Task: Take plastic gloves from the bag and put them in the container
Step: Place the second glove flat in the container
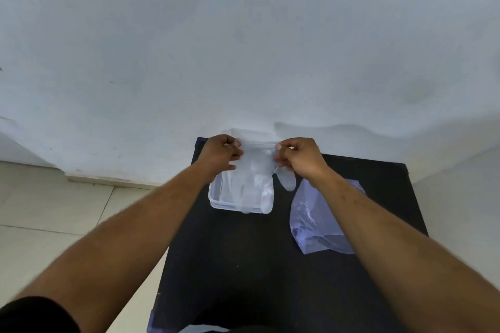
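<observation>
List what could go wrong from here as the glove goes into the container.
1. The plastic glove, pinched at its cuff by the left hand and right hand, hangs past the container's near rim; its fingers may drape outside.
2. The glove's thumb sticks out to the right and could snag the rim.
3. The light-looking container might slide on the black table.

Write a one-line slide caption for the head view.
Both hands, left hand and right hand, hold a plastic glove spread over the container; bag alongside.
</observation>
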